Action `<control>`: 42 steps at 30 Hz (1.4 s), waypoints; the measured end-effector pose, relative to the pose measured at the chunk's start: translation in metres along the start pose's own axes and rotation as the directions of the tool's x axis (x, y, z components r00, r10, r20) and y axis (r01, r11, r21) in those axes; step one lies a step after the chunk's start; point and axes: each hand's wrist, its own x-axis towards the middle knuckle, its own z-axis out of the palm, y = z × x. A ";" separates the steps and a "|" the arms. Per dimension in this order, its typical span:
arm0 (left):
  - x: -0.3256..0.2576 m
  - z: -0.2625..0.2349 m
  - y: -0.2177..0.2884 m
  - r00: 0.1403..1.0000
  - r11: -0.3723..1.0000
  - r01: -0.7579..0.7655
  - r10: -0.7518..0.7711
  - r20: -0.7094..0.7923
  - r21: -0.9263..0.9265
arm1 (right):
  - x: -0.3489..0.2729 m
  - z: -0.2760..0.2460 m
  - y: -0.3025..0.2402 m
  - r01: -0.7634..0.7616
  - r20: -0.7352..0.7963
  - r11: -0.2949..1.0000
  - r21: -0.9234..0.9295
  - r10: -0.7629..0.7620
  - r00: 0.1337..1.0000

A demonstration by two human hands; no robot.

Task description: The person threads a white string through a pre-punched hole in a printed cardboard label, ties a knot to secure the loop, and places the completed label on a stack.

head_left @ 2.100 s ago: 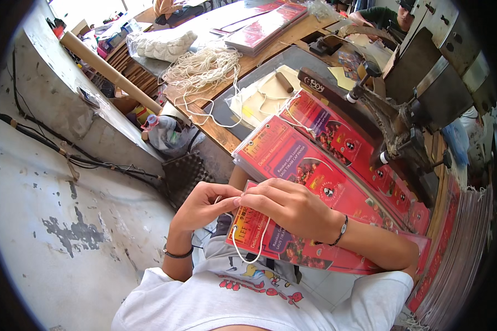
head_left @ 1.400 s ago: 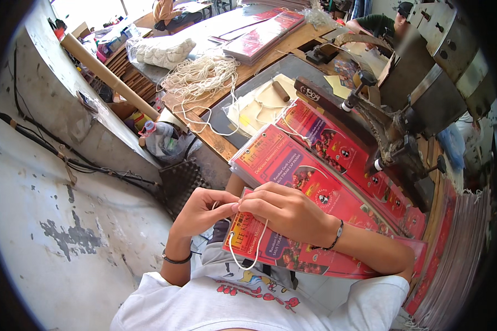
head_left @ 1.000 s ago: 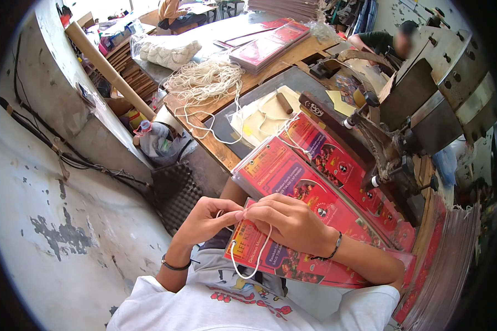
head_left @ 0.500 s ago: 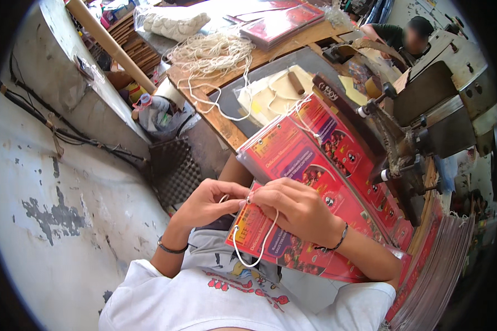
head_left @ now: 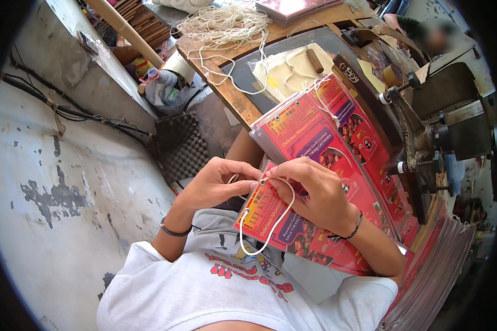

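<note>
A red printed card [head_left: 309, 251] with metal eyelets along its short edge lies tilted across my lap. White cord [head_left: 252, 253] passes through the lower eyelet and hangs in a loop over the front. My left hand [head_left: 218, 185] pinches the card's edge beside the upper eyelet [head_left: 263, 182], a bit of cord curving behind its fingers. Thumb and index finger of my right hand [head_left: 315, 190] close on the cord at that same eyelet. Just beyond, a stack of similar red cards [head_left: 298, 129] rests against the bench, beside cards with cord tied at their top [head_left: 364, 138].
A tangled heap of white cord [head_left: 221, 27] lies on the wooden bench [head_left: 240, 113]. Dark clamp-like metal machinery [head_left: 419, 132] stands at right, above a thick card stack [head_left: 439, 270]. A peeling wall [head_left: 55, 220] runs along the left. Another person [head_left: 433, 38] is at far right.
Both hands and the card have shifted slightly up and right in the picture, as has the bench. My right fingers have moved off the upper eyelet, which now shows.
</note>
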 end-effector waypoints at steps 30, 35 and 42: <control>0.001 -0.009 -0.004 0.999 0.972 -0.053 0.053 0.006 0.230 | -0.007 0.003 -0.011 0.355 0.224 0.792 -0.496 -0.279 0.934; 0.001 -0.012 -0.010 0.999 0.980 -0.034 0.033 0.009 0.194 | -0.003 -0.001 -0.014 0.379 0.303 0.763 -0.524 -0.249 0.920; 0.006 -0.007 -0.024 0.994 0.983 -0.086 0.096 -0.054 0.163 | -0.001 -0.005 -0.013 0.371 0.322 0.783 -0.499 -0.229 0.918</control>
